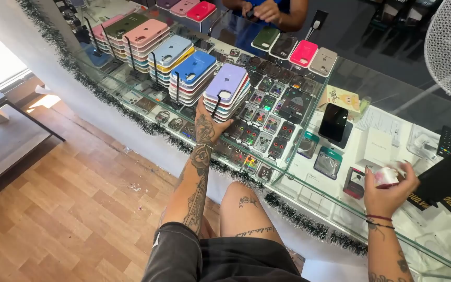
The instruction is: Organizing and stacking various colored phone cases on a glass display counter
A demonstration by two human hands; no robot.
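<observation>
The left hand [207, 125] reaches across the glass counter [340, 83] and its fingers [224, 124] grasp the near end of a stack of phone cases [228, 90], lilac on top with white and red ones beneath; the stack rests on the glass, tilted toward the hand, at the right end of a row of similar stacks. Just left of it stands a blue-topped stack [193, 73], then a pale blue and yellow one [170, 55], then a pink one [144, 35]. The right hand [387, 190] is well apart, down at the right end of the counter, its fingers [404, 184] clenched around a small white and pink object [387, 177] that cannot be made out. Under the glass lie rows of small square packets [264, 117] with dark backs and coloured rings. Further right sit a black phone [333, 122], a yellow card [343, 98], two teal-edged packets [328, 162] and a white box [379, 149]. Green tinsel [298, 219] runs along the counter's front edge
</observation>
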